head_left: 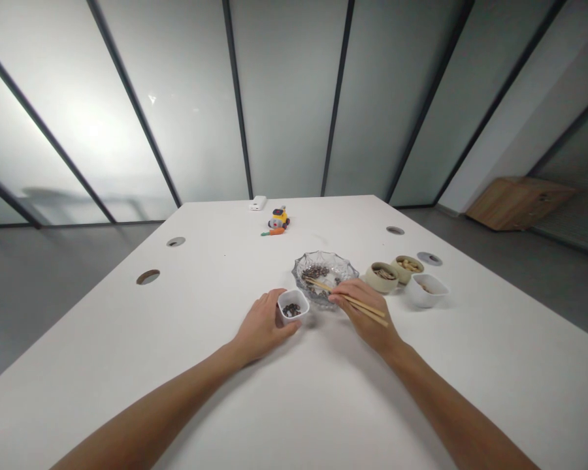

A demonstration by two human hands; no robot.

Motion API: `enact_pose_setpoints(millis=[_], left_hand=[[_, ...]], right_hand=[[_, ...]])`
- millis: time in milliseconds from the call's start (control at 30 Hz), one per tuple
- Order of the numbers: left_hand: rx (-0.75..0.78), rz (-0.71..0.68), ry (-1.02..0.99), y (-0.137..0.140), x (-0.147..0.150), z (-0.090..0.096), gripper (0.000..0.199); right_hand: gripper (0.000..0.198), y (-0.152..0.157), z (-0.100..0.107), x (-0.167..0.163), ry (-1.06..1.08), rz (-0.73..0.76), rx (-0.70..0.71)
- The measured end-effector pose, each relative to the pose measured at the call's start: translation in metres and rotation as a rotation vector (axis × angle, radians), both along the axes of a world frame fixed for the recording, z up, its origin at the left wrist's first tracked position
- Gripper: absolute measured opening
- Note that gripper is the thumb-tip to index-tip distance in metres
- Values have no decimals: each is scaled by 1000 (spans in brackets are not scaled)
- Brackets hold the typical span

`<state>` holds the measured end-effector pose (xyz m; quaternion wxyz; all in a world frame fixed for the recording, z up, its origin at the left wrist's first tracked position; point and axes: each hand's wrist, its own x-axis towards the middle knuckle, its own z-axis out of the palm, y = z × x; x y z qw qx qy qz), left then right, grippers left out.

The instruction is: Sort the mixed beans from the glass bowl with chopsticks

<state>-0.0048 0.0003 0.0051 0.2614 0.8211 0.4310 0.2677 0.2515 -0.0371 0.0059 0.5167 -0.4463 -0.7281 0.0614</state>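
My left hand [264, 326] is wrapped round a small white square cup [294, 318], which has some dark bean-like pieces [291, 309] at its bottom. In my right hand [365, 313] is a pair of wooden chopsticks [362, 305]. Their tips reach into a clear scalloped glass bowl [350, 269], just right of and beyond the cup. Dark brown small pieces [316, 271] lie in the bowl. Whether the tips pinch a piece is too small to tell.
Right of the bowl stand two pale green bowls [381, 285] [400, 260] with light pieces and a white square bowl [426, 297]. A yellow toy vehicle [279, 219], an orange carrot-shaped item [276, 231] and a white box [258, 203] sit farther back. The white table [200, 294] has round holes.
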Motion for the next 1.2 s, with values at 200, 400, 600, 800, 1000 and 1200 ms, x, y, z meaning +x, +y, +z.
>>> enact_pose_setpoints(millis=[200,400,600,800,1000,1200], left_hand=[[21,-4,3,1,0,-2,46],[17,-3,-4,1,-1,-3,46],[8,1,0,1,0,-1,46],[9,-4,-7,1,-1,-2,48],[4,3,7,0,-1,-3,48],[-15,8,34,0,-1,-1,47]], right_hand=[[17,-1,2,0,-16,1,6],[15,2,3,1,-22,47,8],[18,4,0,2,-53,23,-53],[20,-1,16,3,-6,-84,69],[25,-21,43,3,118,-141,-7],[22,-15,36,2,113,-180,75]])
